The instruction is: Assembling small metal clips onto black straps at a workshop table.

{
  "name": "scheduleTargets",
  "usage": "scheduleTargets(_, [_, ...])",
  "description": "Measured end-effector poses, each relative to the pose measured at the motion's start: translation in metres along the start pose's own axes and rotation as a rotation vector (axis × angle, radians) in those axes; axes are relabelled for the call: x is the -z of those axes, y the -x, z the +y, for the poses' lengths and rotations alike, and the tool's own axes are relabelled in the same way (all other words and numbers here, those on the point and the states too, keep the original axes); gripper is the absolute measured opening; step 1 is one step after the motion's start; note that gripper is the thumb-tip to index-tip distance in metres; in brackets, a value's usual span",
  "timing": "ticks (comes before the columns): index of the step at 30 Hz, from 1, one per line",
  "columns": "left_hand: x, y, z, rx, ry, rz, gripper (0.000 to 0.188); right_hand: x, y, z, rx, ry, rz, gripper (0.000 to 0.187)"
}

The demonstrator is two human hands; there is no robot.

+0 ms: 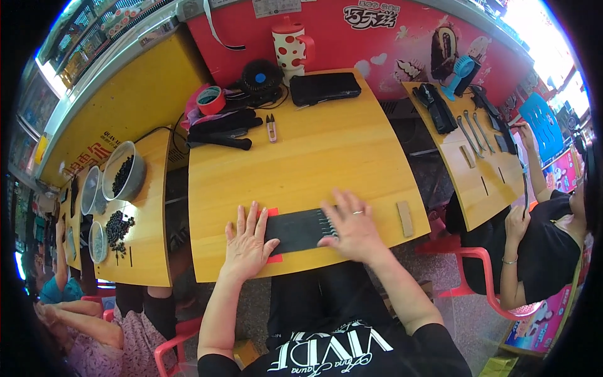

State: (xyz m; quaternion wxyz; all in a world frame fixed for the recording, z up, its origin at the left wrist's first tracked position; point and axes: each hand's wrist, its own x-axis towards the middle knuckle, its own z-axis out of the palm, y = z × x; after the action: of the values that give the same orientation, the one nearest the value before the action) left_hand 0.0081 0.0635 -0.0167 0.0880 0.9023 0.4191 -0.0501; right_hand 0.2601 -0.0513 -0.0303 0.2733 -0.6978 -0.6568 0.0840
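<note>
A flat black rectangular piece (292,230) lies near the front edge of the wooden table. Red tape (274,258) shows under its left end. My left hand (247,246) rests flat there with fingers spread, its thumb at the tape and the black piece. Over the right end, where a row of short pale lines shows, is my right hand (353,229). Its fingers are apart and slightly blurred, and a ring is on one of them. Whether the right palm presses on the piece or hovers above it, I cannot tell. Neither hand grips anything.
A small brown block (404,218) lies right of my hand. Farther back are small snips (271,128), black gloves (226,129), a tape roll (211,99), a black fan (261,76), a black pouch (325,88) and a dotted cup (289,53). People sit at tables either side.
</note>
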Motion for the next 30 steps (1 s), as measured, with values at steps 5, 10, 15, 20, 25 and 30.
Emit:
scheduleTargets(5, [0.001,-0.002,-0.009,-0.065,0.043,0.027,0.070,0.014,0.002,0.018,0.009,0.055,-0.018,0.076])
scheduleTargets(10, [-0.008,0.020,-0.021,0.010,0.151,0.267,0.067,0.014,0.026,0.040,-0.188,-0.174,0.289,0.052])
scheduleTargets(15, [0.004,0.045,0.007,0.068,0.019,0.290,0.074,0.011,0.057,0.008,-0.124,0.036,0.258,0.048])
scheduleTargets(20, [0.003,0.055,0.021,-0.049,0.094,0.097,0.085,-0.006,0.066,-0.022,-0.167,0.382,0.061,0.077])
scheduleTargets(25, [-0.009,0.053,0.008,-0.117,-0.019,-0.040,0.094,-0.002,0.072,-0.012,-0.186,0.364,0.026,0.084])
scheduleTargets(30, [0.003,0.054,0.019,-0.103,-0.041,0.058,0.100,-0.005,0.066,-0.014,-0.127,0.395,0.022,0.090])
